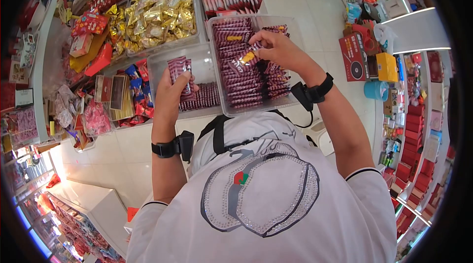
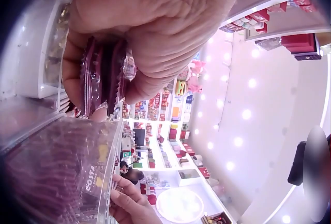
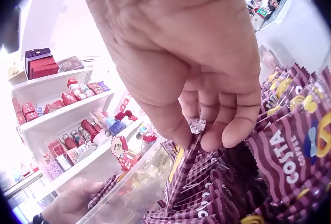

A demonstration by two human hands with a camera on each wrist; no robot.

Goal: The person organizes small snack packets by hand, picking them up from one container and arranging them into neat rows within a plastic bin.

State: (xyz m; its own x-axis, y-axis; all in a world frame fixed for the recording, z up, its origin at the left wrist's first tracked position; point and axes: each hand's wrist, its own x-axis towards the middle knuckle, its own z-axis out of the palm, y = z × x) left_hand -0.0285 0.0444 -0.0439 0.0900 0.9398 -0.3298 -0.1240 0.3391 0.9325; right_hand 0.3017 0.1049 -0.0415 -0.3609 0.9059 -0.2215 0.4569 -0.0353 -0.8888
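Observation:
My left hand (image 1: 171, 94) grips a few purple striped packets (image 1: 178, 71) over a clear bin (image 1: 156, 61), where a row of similar packets (image 1: 203, 96) lies along the near side. In the left wrist view the held packets (image 2: 98, 79) stand on edge between thumb and fingers. My right hand (image 1: 285, 55) pinches one purple packet (image 1: 245, 61) by its end above a fuller clear bin (image 1: 219, 96) of the same packets. The right wrist view shows that packet (image 3: 182, 175) hanging from the fingertips, with packets printed "COSTA COFFEE" (image 3: 289, 154) beside it.
Bins of gold-wrapped sweets (image 1: 160, 14) and red packets (image 1: 231, 0) stand beyond. Left of the bins lie red boxes (image 1: 100, 59) and blue and red packets (image 1: 140, 90). Shelves of red boxes (image 1: 413, 130) line the right side, near a blue bucket (image 1: 376, 90).

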